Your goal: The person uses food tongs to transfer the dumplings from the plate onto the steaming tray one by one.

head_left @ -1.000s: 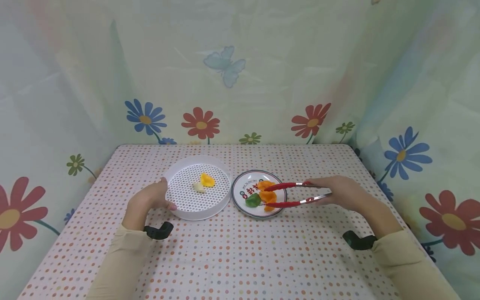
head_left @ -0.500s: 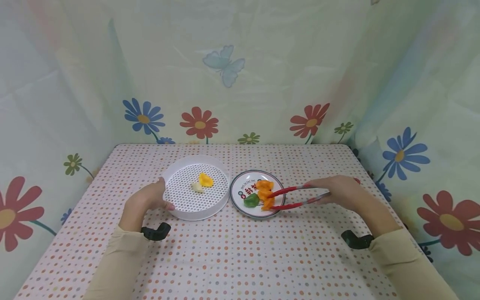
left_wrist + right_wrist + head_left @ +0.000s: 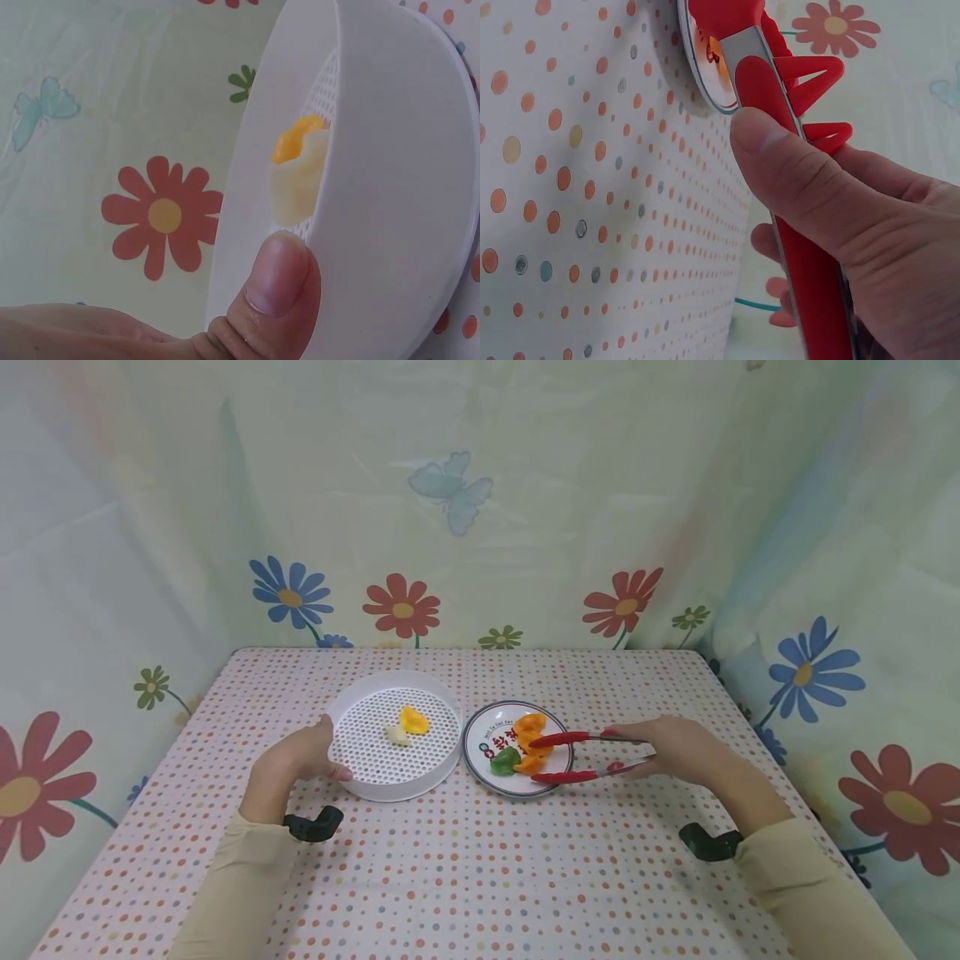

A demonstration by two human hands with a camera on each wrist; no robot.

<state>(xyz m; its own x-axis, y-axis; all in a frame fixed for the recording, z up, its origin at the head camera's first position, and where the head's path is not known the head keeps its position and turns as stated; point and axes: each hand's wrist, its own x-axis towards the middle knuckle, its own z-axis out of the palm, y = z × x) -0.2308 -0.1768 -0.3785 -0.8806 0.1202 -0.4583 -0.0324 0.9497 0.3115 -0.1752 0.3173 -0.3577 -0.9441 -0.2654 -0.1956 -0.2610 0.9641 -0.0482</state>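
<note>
My left hand point(image 3: 296, 756) grips the left side of a round white sieve point(image 3: 405, 790), its thumb point(image 3: 277, 289) at the rim in the left wrist view. On the perforated bottom lie a yellow piece point(image 3: 414, 721) and a cream piece point(image 3: 397, 737). My right hand point(image 3: 671, 748) holds red tongs point(image 3: 567, 738) with metal arms, the thumb along one handle in the right wrist view. The tongs' tips are spread at the right side of a printed plate point(image 3: 482, 731). Several orange pieces point(image 3: 530, 723) and a green piece point(image 3: 506, 761) lie on it; whether the tips touch any, I cannot tell.
The plate stands close beside the sieve's right side on a table point(image 3: 465, 877) with a dotted cover. A flowered curtain point(image 3: 525, 502) hangs behind and along both sides. Black bands point(image 3: 315, 824) are on both wrists.
The tongs' tips have shifted slightly over the plate, and the front orange piece lies a little further left, near the green one. The left hand and sieve have stayed put.
</note>
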